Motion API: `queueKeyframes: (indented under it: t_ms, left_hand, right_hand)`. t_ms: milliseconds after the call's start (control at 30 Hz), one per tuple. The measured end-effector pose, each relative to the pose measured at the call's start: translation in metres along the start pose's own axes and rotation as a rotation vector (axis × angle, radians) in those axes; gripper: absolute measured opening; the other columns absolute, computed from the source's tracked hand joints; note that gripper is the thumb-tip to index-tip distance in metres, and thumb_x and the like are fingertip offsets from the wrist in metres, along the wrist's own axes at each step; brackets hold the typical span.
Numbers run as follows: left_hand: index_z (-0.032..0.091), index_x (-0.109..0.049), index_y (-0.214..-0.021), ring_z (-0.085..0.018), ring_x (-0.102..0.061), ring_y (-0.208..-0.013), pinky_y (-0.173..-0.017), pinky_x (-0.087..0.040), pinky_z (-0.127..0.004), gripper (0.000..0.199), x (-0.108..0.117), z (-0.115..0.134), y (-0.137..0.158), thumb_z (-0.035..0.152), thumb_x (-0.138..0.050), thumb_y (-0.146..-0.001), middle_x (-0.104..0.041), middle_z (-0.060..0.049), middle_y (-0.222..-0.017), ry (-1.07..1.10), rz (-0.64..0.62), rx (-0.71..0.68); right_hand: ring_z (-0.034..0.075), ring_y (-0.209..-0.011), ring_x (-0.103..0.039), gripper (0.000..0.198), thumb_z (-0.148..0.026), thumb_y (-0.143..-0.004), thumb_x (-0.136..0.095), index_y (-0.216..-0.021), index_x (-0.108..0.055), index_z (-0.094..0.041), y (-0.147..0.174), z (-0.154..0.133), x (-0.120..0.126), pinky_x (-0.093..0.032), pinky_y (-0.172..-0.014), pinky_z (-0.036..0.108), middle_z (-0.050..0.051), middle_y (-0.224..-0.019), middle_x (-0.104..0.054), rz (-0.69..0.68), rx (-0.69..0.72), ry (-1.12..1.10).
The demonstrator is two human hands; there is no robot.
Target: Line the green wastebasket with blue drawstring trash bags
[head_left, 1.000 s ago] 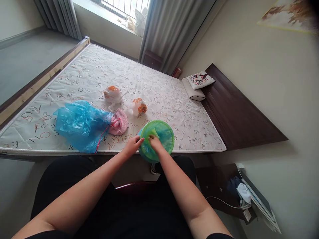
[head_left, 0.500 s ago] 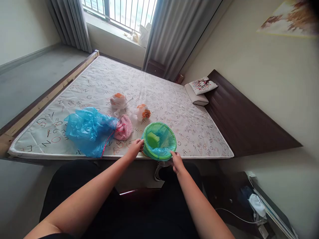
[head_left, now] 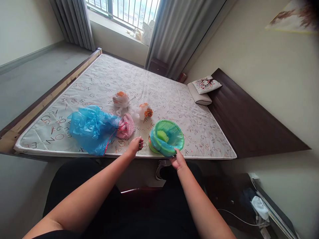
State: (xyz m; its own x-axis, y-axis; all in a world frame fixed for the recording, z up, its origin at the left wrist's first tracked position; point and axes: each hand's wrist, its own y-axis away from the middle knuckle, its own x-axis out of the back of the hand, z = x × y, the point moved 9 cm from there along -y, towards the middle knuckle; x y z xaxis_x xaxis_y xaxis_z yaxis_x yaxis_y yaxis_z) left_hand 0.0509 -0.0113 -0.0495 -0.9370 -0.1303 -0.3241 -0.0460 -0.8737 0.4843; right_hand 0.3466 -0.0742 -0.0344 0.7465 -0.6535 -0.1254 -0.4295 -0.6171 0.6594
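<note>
A round green mesh basket (head_left: 167, 138) with a blue liner and a yellow-green sponge inside sits tilted at the near edge of the mattress (head_left: 159, 89). My right hand (head_left: 177, 159) grips its near rim. My left hand (head_left: 135, 146) rests on the mattress just left of the basket, fingers curled, holding nothing. A pink cloth bundle (head_left: 125, 125) and a crumpled blue plastic bag (head_left: 92, 127) lie to the left of that hand.
Two white-and-orange bundles (head_left: 120, 98) (head_left: 144, 111) lie farther back on the mattress. A pillow (head_left: 202, 89) sits by the dark headboard (head_left: 244, 116). A bedside table (head_left: 251, 202) with cables and papers stands at the lower right.
My left hand has let go of the basket's left rim and now lies on the mattress. The basket has shifted slightly right with my right hand on its near rim.
</note>
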Motion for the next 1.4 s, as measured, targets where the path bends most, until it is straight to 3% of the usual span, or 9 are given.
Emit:
queueKeyframes:
  t_ms: [300,600,700,900,1067,1167,1233,1300,1400]
  left_hand:
    - [0.017,-0.058,-0.085,-0.01,-0.056,-0.055,-0.057,-0.043,-0.023,0.025,-0.004,-0.004,0.005,0.041,-0.066,-0.087,-0.061,-0.001,-0.078,-0.029,-0.011,0.097]
    - [0.019,-0.059,-0.083,-0.016,-0.063,-0.062,-0.062,-0.048,-0.026,0.025,-0.005,0.006,-0.001,0.043,-0.065,-0.088,-0.067,-0.005,-0.08,-0.304,-0.068,0.054]
    - [0.02,-0.066,-0.076,-0.025,-0.07,-0.08,-0.07,-0.05,-0.03,0.02,0.023,0.038,-0.015,0.036,-0.079,-0.076,-0.073,-0.009,-0.081,-0.508,-0.08,-0.007]
    - [0.022,-0.063,-0.077,-0.039,-0.071,-0.11,-0.09,-0.05,-0.037,0.019,0.124,0.105,-0.041,0.035,-0.076,-0.08,-0.076,-0.017,-0.096,-0.893,0.201,-0.133]
    - [0.021,-0.069,-0.084,-0.036,-0.075,-0.097,-0.084,-0.051,-0.035,0.019,0.121,0.098,-0.043,0.039,-0.069,-0.089,-0.079,-0.014,-0.096,-1.09,0.135,-0.164]
    - [0.022,-0.068,-0.074,-0.034,-0.074,-0.086,-0.079,-0.051,-0.035,0.019,0.094,0.081,-0.04,0.037,-0.071,-0.086,-0.076,-0.013,-0.082,-1.076,0.002,-0.164]
    - [0.023,-0.066,-0.069,-0.032,-0.072,-0.08,-0.076,-0.05,-0.033,0.021,0.078,0.072,-0.04,0.037,-0.076,-0.081,-0.075,-0.011,-0.077,-1.05,-0.048,-0.171]
    - [0.023,-0.065,-0.067,-0.03,-0.072,-0.077,-0.073,-0.049,-0.031,0.022,0.068,0.067,-0.042,0.036,-0.08,-0.076,-0.074,-0.01,-0.074,-1.012,-0.062,-0.188]
    - [0.024,-0.063,-0.065,-0.028,-0.071,-0.073,-0.07,-0.048,-0.029,0.025,0.062,0.066,-0.051,0.034,-0.084,-0.072,-0.071,-0.007,-0.067,-0.947,-0.045,-0.214]
  right_hand:
    - [0.02,-0.089,-0.075,0.022,-0.04,-0.1,-0.067,-0.117,-0.062,-0.029,0.005,0.003,-0.011,-0.068,-0.074,0.038,0.001,-0.114,-0.077,-0.143,0.072,0.019]
    - [0.016,-0.084,-0.07,0.024,-0.048,-0.099,-0.063,-0.113,-0.059,-0.029,0.002,-0.006,0.012,-0.063,-0.066,0.028,-0.001,-0.107,-0.069,-0.052,0.135,0.109]
    - [0.016,-0.084,-0.071,0.026,-0.05,-0.098,-0.062,-0.113,-0.056,-0.03,0.005,-0.004,0.011,-0.063,-0.067,0.029,-0.002,-0.107,-0.068,-0.062,0.144,0.09]
    - [0.017,-0.081,-0.074,0.028,-0.051,-0.096,-0.056,-0.116,-0.05,-0.032,0.008,0.006,0.013,-0.063,-0.068,0.032,-0.003,-0.102,-0.068,0.008,0.097,0.029]
    - [0.022,-0.076,-0.078,0.024,-0.047,-0.082,-0.053,-0.1,-0.052,-0.031,0.027,0.068,0.01,-0.064,-0.067,0.037,0.001,-0.087,-0.07,-0.009,0.007,0.103]
    - [0.032,-0.08,-0.079,0.023,-0.047,-0.07,-0.067,-0.086,-0.061,-0.032,0.054,0.119,-0.017,-0.063,-0.063,0.046,0.005,-0.089,-0.075,-0.17,-0.037,0.24]
    - [0.036,-0.09,-0.08,0.019,-0.039,-0.065,-0.074,-0.082,-0.065,-0.033,0.072,0.129,-0.053,-0.061,-0.065,0.047,0.003,-0.094,-0.077,-0.329,0.034,0.399]
    - [0.036,-0.098,-0.078,0.015,-0.04,-0.072,-0.069,-0.086,-0.068,-0.034,0.087,0.11,-0.108,-0.062,-0.071,0.047,0.003,-0.098,-0.076,-0.525,0.22,0.623]
    - [0.03,-0.104,-0.074,0.02,-0.04,-0.087,-0.055,-0.098,-0.068,-0.03,0.091,0.034,-0.199,-0.063,-0.09,0.047,0.005,-0.104,-0.074,-0.614,0.595,0.79]
